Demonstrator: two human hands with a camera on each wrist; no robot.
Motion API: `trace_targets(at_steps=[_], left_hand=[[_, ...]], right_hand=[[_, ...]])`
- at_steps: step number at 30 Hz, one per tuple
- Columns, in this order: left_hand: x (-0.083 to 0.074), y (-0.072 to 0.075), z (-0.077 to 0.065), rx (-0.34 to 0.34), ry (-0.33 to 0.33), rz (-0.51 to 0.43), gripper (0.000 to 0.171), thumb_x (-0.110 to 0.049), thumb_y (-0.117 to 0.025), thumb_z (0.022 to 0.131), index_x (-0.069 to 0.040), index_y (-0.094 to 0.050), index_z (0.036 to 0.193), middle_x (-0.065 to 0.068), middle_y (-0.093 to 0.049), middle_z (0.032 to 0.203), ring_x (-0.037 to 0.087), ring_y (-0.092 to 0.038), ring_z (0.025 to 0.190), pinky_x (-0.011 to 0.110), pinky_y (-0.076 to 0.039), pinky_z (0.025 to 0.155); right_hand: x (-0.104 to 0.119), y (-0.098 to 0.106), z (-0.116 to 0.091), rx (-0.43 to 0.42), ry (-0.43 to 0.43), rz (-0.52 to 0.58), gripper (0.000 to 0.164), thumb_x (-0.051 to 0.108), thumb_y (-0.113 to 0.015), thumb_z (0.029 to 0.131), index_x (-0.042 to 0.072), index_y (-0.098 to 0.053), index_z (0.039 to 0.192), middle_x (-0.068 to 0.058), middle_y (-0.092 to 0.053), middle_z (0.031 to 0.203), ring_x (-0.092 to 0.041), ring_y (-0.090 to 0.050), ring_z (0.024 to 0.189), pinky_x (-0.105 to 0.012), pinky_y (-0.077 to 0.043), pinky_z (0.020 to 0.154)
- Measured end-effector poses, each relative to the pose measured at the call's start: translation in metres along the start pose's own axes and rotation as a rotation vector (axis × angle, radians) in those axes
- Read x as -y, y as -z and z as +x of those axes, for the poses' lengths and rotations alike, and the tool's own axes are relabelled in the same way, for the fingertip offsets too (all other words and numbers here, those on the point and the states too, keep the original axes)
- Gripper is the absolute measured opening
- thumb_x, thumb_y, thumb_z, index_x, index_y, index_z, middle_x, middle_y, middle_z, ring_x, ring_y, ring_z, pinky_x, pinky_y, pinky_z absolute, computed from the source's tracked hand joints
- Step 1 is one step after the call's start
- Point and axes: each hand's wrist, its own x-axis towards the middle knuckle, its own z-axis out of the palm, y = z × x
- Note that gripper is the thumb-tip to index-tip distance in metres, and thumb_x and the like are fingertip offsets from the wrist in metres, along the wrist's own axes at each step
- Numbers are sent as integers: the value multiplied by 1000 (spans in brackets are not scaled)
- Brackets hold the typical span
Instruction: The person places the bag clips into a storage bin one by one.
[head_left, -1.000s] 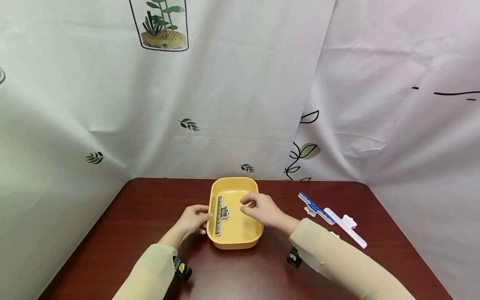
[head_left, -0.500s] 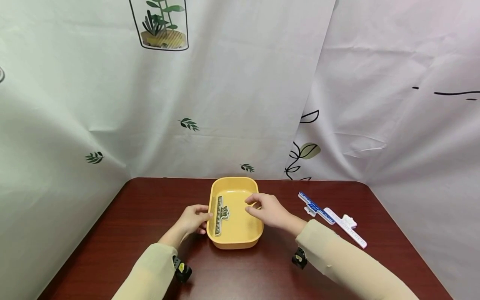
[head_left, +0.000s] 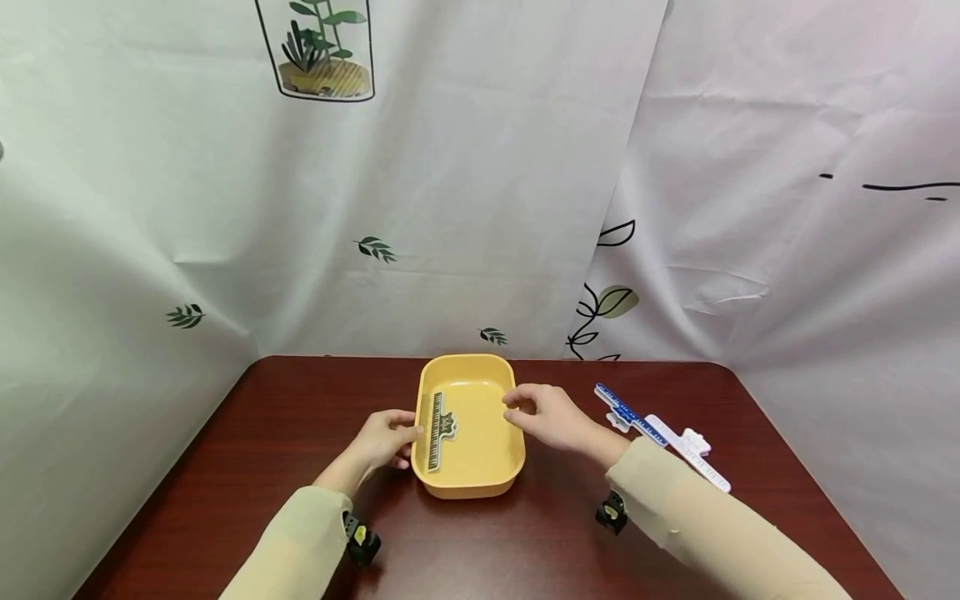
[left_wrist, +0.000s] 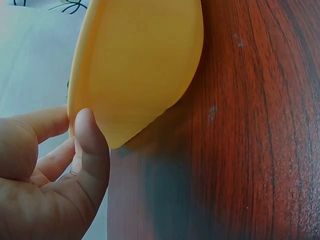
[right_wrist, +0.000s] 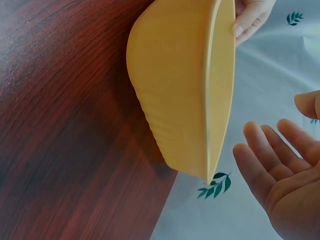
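Note:
A yellow plastic tray (head_left: 468,490) stands on the table, with a black-and-white ruler clip (head_left: 437,433) lying along its left inner side. My left hand (head_left: 384,440) holds the tray's left rim between thumb and fingers; the left wrist view shows the thumb (left_wrist: 90,135) by the outer wall. Above the right rim hovers my right hand (head_left: 551,417), its fingers loosely bent and nothing between them. In the right wrist view that hand (right_wrist: 285,170) is apart from the tray (right_wrist: 170,85). The tray's wall hides the clip from both wrist views.
On the right of the dark red table (head_left: 300,417) lie a blue ruler clip (head_left: 632,415) and a white ruler clip (head_left: 688,452), their ends meeting. The right sleeve (head_left: 705,517) passes close by them. A pale printed cloth (head_left: 480,208) hangs behind the table.
My right hand has drawn back to the right, from over the tray's middle to its right rim, fingers still loosely bent. The left hand, tray and clips keep their places.

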Motion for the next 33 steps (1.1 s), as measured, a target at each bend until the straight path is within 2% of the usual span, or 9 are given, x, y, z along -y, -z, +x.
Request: trace_targets(at_steps=[18, 33], left_hand=[[-2, 1, -1, 5, 0, 21, 39, -10, -61, 90, 5, -53, 125, 11, -59, 84, 13, -53, 58, 25, -52, 47], [-3, 2, -1, -2, -9, 40, 40, -10, -62, 89, 6, -53, 125, 9, -58, 80, 17, -55, 61, 26, -52, 47]], right_hand=[[-11, 10, -8, -17, -4, -13, 21, 21, -62, 90, 11, -68, 107, 0, -69, 99, -10, -62, 83, -22, -53, 69], [-23, 17, -20, -50, -30, -51, 25, 27, -62, 90, 11, -68, 108, -3, -69, 106, -14, -62, 93, -28, -53, 77]])
